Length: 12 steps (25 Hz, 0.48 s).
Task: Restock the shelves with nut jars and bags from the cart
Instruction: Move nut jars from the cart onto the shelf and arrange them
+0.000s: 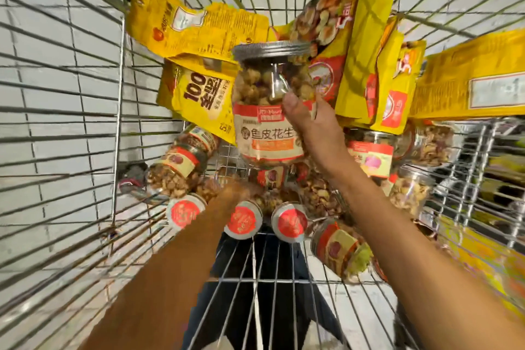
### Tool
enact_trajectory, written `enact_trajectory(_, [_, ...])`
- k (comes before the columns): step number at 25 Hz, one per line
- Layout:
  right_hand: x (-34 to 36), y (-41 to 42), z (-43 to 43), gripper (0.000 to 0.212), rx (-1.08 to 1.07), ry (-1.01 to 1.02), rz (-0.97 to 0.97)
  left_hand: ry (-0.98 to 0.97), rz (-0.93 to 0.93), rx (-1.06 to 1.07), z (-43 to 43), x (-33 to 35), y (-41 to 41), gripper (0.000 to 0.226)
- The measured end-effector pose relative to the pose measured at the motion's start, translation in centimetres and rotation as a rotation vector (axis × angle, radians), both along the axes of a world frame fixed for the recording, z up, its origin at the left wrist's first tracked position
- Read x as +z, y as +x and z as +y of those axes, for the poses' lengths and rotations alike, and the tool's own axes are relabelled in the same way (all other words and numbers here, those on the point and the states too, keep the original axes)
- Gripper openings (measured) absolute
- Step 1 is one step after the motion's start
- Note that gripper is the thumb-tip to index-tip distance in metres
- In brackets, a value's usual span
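Observation:
I look down into a wire cart (119, 111). My right hand (315, 128) grips a clear nut jar (264, 133) with a silver lid and a red-and-white label, held upright above the cart's load. My left hand (233, 192) is down among the jars lying on the cart floor; it is blurred and I cannot make out its fingers. Several small jars with red lids (186, 214) and red-and-yellow labels (176, 167) lie on their sides around it. Yellow nut bags (199, 28) lean against the cart's far wall, with more at the right (360, 65).
The cart's wire walls close in on the left, far and right sides. Another jar (341, 247) lies near my right forearm. Past the right wall, blurred shelving with yellow goods (500, 179) shows. White floor tiles lie beneath the cart.

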State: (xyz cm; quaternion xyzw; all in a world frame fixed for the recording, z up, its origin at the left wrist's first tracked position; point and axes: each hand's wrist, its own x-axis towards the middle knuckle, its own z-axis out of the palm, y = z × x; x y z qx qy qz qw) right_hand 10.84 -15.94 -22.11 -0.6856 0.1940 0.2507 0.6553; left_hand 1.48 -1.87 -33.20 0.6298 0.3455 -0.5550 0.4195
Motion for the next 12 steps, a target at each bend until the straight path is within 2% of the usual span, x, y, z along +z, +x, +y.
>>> enact_trajectory(2, [-0.5,0.0,0.3,0.072,-0.003,0.018,0.033,-0.055,0.054,-0.091,-0.6,-1.6,-0.8,0.033])
enact_trajectory(4, [-0.7,0.1,0.5,0.065,-0.003,0.015,0.068,-0.082,0.078,-0.129,-0.6,-1.6,-1.4,0.036])
enact_trajectory(7, [0.0,0.0,0.7,0.038,-0.025,0.084,0.058,-0.124,0.159,-0.013,0.1,0.1,-1.1,0.025])
enact_trajectory(9, [1.4,0.2,0.5,0.038,-0.02,0.104,0.036,-0.23,0.234,0.02,1.3,2.4,-0.5,0.028])
enact_trajectory(12, [5.7,0.6,0.1,0.035,-0.029,0.11,-0.008,-0.277,0.225,0.144,3.7,8.3,1.0,0.016])
